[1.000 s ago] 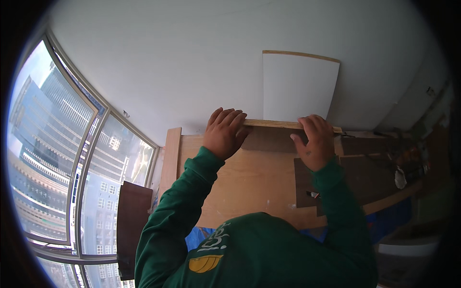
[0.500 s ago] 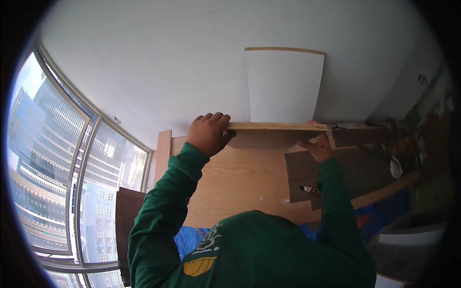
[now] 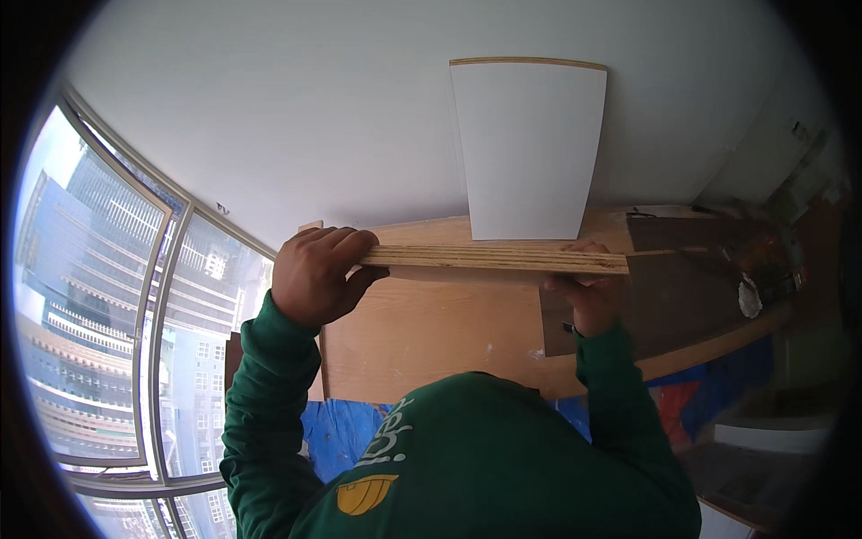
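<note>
A plywood board [image 3: 489, 259] is held up level before me, its layered edge turned toward me. My left hand [image 3: 321, 274] is closed round its left end, thumb below and fingers on top. Further right, my right hand [image 3: 588, 289] grips the board near its right end, with part of the hand hidden behind the edge. Beyond the board, a white panel [image 3: 530, 148] with a bare wood top edge leans on the wall. Under the board lies a wooden worktop [image 3: 431, 337].
Dark brown sheets [image 3: 669, 305] lie on the worktop's right side, with cluttered tools [image 3: 763, 265] at its far right. Blue plastic sheeting [image 3: 346, 436] shows below the near edge. Tall windows [image 3: 211, 350] stand on the left. The pale wall [image 3: 314, 135] rises behind.
The board has come nearer to me and its layered edge looks thicker. My left hand has shifted left and down with it. More of the white panel's lower part shows.
</note>
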Action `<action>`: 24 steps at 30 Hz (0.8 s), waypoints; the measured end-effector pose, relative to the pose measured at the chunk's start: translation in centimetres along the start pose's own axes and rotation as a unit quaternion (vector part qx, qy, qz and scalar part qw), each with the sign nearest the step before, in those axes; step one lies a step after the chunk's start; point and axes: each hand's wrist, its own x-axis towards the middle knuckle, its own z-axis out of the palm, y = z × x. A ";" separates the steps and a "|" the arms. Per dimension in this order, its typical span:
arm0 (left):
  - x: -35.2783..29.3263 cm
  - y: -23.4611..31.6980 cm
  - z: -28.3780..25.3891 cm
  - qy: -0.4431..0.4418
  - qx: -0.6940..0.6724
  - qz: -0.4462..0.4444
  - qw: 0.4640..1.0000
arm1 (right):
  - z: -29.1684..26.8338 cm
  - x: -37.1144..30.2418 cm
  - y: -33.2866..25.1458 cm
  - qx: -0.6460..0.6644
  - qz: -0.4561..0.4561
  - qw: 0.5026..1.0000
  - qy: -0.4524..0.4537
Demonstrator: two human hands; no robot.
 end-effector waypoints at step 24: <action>-3.5 0.0 -1.3 -0.092 -0.298 -0.037 0.950 | 2.7 -3.8 2.7 0.021 0.058 0.997 -0.047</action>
